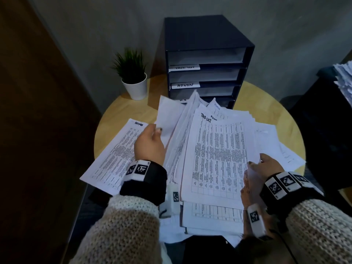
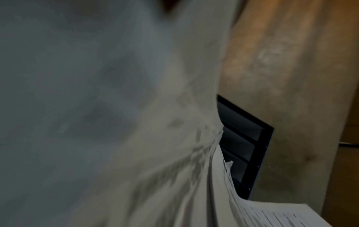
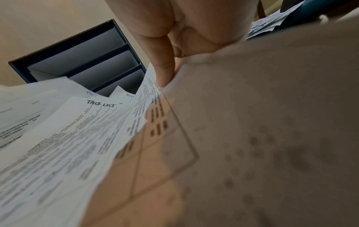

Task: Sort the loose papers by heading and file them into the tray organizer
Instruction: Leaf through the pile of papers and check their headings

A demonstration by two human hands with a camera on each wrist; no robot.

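A loose pile of printed papers covers the round wooden table (image 1: 266, 103). My left hand (image 1: 157, 130) pinches the edge of a lifted sheet (image 1: 169, 115) and tilts it up with its blank back toward me; this sheet (image 2: 116, 107) fills the left wrist view as a blur. To its left, a sheet headed ADMIN (image 1: 116, 155) lies flat on the table. My right hand (image 1: 255, 162) grips the right edge of the top sheet headed TASK LIST (image 1: 219, 153), with a finger (image 3: 165, 69) against it. The dark tray organizer (image 1: 207, 44) stands behind the pile, with shelves labelled TASK LIST and ADMIN.
A small potted plant (image 1: 134, 77) stands at the back left of the table. At the right edge, another stack of papers (image 1: 344, 79) rests on dark furniture. A dark flat object (image 1: 205, 248) lies at the near edge under the pile.
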